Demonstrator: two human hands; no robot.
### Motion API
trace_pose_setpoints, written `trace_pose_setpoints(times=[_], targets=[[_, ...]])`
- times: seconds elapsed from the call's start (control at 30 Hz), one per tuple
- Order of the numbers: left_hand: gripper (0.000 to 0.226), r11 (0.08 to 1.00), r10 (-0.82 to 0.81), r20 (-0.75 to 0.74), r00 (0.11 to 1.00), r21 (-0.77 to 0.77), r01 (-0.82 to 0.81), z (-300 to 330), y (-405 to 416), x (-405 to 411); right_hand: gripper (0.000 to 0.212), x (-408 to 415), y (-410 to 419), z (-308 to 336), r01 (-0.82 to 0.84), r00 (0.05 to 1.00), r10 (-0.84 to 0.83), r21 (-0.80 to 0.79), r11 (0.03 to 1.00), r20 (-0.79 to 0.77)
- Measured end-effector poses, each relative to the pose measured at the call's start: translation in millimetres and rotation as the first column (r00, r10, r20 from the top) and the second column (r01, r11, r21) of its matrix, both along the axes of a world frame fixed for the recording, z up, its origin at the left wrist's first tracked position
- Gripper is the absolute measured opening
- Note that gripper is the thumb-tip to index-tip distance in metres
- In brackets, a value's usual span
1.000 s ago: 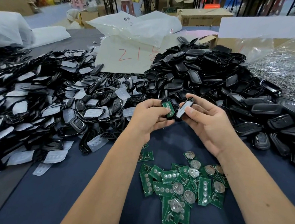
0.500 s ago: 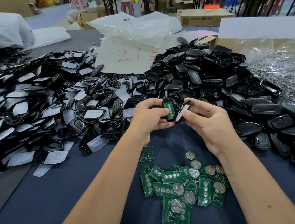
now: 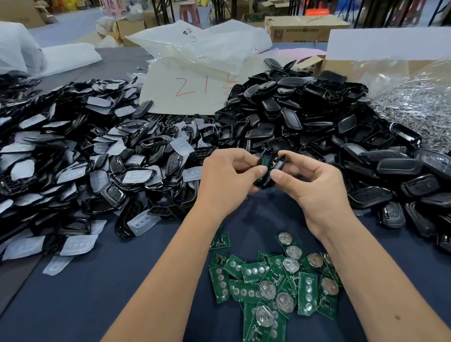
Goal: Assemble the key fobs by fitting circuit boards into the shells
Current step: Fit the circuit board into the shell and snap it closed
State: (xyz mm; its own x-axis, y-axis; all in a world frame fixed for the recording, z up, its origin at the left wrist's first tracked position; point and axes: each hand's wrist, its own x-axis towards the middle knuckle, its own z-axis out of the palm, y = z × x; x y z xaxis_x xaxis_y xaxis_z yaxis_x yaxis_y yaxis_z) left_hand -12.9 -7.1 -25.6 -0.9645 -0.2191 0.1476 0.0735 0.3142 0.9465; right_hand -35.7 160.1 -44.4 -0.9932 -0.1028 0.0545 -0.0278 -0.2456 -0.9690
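Note:
My left hand (image 3: 226, 181) pinches a black shell half with a green circuit board (image 3: 265, 162) seated in it. My right hand (image 3: 310, 183) pinches the other black shell half (image 3: 280, 166), tilted edge-on right against the first. Both hands hover above the dark blue table, thumbs nearly touching. A loose pile of green circuit boards (image 3: 274, 287), some with round silver battery clips, lies on the table just below my forearms.
A heap of black shells with white rubber pads (image 3: 64, 162) covers the left. Black shell halves (image 3: 313, 118) pile up behind and to the right. A clear bag of metal parts (image 3: 426, 109) sits far right. Plastic bags and cardboard boxes stand behind.
My hands have drawn together. The right shell half has swung from held apart to pressed edge-on against the board-bearing half in my left hand.

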Motion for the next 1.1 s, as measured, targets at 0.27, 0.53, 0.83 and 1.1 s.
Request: trace_pose_setpoints(times=[0.27, 0.53, 0.83, 1.1], targets=[[0.015, 0.978, -0.088, -0.099, 0.991, -0.195, 0.067, 0, 3, 0, 0.046, 0, -2, -2, 0.045, 0.999, -0.045, -0.027, 0.999, 0.008], [0.036, 0.898, -0.208, -0.14, 0.968, -0.419, 0.132, 5, 4, 7, 0.047, -3, -1, -5, 0.088, 0.996, -0.089, -0.006, 0.996, -0.021], [0.027, 0.859, -0.21, -0.167, 0.963, -0.502, 0.1, 6, 1, 4, 0.044, 0, -2, -7, 0.167, 0.979, -0.137, 0.21, 0.963, -0.149], [0.029, 0.959, -0.263, 0.045, 0.964, -0.094, 0.267, 3, -13, 4, 0.027, -4, 12, 0, -0.074, 0.976, 0.122, 0.253, 0.965, -0.178]])
